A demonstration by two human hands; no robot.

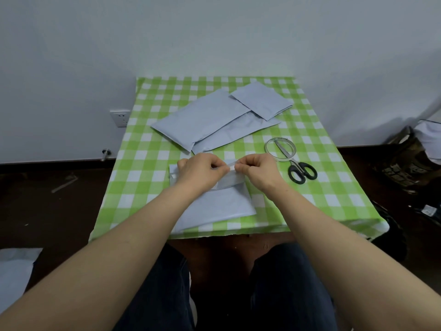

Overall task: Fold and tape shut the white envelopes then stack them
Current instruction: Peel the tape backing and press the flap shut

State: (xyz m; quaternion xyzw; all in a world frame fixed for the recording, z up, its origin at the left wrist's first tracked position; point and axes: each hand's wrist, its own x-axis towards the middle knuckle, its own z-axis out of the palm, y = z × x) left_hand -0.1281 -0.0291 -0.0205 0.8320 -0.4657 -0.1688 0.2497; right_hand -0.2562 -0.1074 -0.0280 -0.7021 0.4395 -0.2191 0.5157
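The two hands meet over the near middle of the worktop (148,177), which carries a green and white checked cloth. The left hand (199,169) and the right hand (256,169) each have the fingers curled, and each grip pinches one end of a short strip of clear tape (230,164) between thumb and fingertips. The strip is stretched between them, just above the top fold of a white envelope (222,201).

This envelope lies flat near the front edge of the worktop, a little turned, with its upper flap folded down. The left wrist covers part of the flap, so I cannot tell whether the tape already touches the paper.

Farther back lie two long unfolded envelopes (198,118), one partly over the other, both at an angle. A smaller folded envelope (261,100) rests on their far right end.

At the right side of the worktop is a tape roll (279,159), lying flat. A pair of scissors (294,163) with black handles lies there too, and its blades reach inside the ring of the roll.

On the floor at the lower left is a white sheet (14,266), and a wall socket (120,118) is on the wall left of the worktop.
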